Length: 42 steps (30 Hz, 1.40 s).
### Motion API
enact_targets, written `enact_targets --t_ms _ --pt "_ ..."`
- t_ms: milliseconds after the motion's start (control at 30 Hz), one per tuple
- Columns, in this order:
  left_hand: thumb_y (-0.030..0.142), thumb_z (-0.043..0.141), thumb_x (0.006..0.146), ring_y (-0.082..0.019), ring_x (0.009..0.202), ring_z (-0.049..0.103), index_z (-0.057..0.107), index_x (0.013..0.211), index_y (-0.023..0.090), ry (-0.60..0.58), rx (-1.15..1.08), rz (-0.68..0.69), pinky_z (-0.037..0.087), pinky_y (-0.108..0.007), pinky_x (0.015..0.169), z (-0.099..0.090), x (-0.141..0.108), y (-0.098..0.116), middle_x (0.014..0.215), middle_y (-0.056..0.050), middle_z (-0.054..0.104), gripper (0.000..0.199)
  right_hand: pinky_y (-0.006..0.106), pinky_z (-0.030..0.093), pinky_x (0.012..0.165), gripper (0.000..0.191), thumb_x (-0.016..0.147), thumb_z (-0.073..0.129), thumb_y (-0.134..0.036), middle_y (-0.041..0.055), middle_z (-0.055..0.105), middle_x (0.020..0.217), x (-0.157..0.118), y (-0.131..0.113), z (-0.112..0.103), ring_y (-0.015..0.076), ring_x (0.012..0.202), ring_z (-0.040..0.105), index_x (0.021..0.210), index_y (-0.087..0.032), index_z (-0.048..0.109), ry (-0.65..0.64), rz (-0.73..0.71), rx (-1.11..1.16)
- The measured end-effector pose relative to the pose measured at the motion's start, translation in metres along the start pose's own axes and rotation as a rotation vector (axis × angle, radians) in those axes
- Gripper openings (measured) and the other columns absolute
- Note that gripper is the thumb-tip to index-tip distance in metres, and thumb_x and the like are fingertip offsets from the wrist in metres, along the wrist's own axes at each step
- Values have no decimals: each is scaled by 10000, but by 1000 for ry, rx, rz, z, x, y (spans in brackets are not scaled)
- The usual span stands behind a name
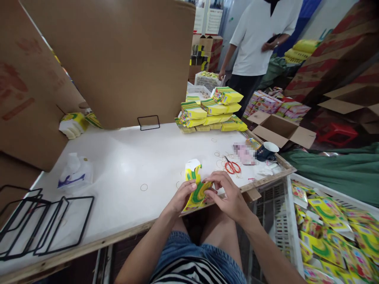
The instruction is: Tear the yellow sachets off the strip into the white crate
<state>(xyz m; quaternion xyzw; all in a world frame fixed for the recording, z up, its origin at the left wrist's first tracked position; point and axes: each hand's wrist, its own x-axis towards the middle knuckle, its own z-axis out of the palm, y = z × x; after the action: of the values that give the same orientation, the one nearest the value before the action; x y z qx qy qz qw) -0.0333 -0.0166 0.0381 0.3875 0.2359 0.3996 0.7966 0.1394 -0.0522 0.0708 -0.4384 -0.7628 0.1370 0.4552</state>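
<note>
A yellow and green printed packet [195, 197] with a white flap at its top is held over the table's front edge. My left hand [182, 197] is closed round its left side, the thumb on the printed face. My right hand [226, 195] pinches the packet's right edge between thumb and fingers. Whether it is one packet or several together, I cannot tell. Scissors [232, 166] with red-orange handles lie just beyond my right hand, among loose rubber bands [219, 162]. Another rubber band [143, 187] lies left of my hands.
Yellow packet bundles [210, 112] are stacked at the back right. Black wire racks [63, 225] stand at left, near a tissue pack [75, 173]. A mug [269, 150] sits at the right edge. A crate [291, 221] of packets stands at right; a person [254, 43] stands behind.
</note>
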Motion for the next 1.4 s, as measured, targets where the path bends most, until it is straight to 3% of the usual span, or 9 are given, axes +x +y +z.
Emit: enact_targets --t_ms 200,367,533,667,800,967,1133,1267,1400 --pt "486 755 682 -251 880 684 709 1037 128 -48 129 2 484 -314 792 6 1 10 975 -92 745 507 337 521 790 115 887 534 -142 65 545 938 4 -5 -3 202 885 568 969 -215 566 -38 19 -64" --pt "473 737 730 -193 791 680 701 1054 133 -9 152 1 482 -265 734 9 0 13 921 -76 745 471 384 504 861 194 892 534 -167 89 515 1013 -1 -1 -5 229 975 550 1062 -211 614 -69 20 -75" --pt "500 708 758 -172 719 664 652 1110 145 106 103 51 491 -265 681 12 4 3 893 -60 728 503 383 512 790 520 860 618 -344 121 522 1196 -10 6 12 230 945 556 1342 -221 464 183 248 -21" --pt "516 652 801 -178 762 653 633 1051 135 209 227 134 493 -269 703 14 8 -4 904 -57 706 456 287 483 663 253 904 539 -416 41 630 857 -17 9 28 165 704 544 990 -196 630 189 484 155" --pt "461 621 843 -148 719 623 515 1160 174 215 439 207 475 -239 656 13 6 -5 837 -18 668 441 256 447 586 275 873 565 -452 11 603 694 -18 13 30 152 619 528 796 -192 606 247 598 240" --pt "373 615 872 -121 702 605 292 1380 219 88 503 250 468 -224 664 12 2 0 869 -23 643 621 273 501 650 336 835 641 -401 47 637 919 -17 15 21 163 722 604 1095 -217 533 317 530 459" --pt "348 623 869 -189 860 666 328 1393 236 -74 389 140 504 -286 758 13 -3 12 1063 -101 662 612 288 523 692 429 841 646 -418 49 623 961 -18 16 4 166 763 615 1210 -243 519 118 476 625" --pt "323 663 842 -173 769 676 441 1196 220 -153 322 42 508 -269 690 14 -8 19 966 -70 679 430 253 480 609 269 869 605 -453 18 598 783 -19 17 -9 157 689 577 977 -207 617 -32 479 592" --pt "300 706 810 -123 686 644 453 1005 202 -189 282 15 489 -228 640 15 -9 17 849 -14 641 335 245 414 545 274 891 574 -450 0 555 680 -16 14 -18 138 600 504 808 -193 621 -74 445 485"
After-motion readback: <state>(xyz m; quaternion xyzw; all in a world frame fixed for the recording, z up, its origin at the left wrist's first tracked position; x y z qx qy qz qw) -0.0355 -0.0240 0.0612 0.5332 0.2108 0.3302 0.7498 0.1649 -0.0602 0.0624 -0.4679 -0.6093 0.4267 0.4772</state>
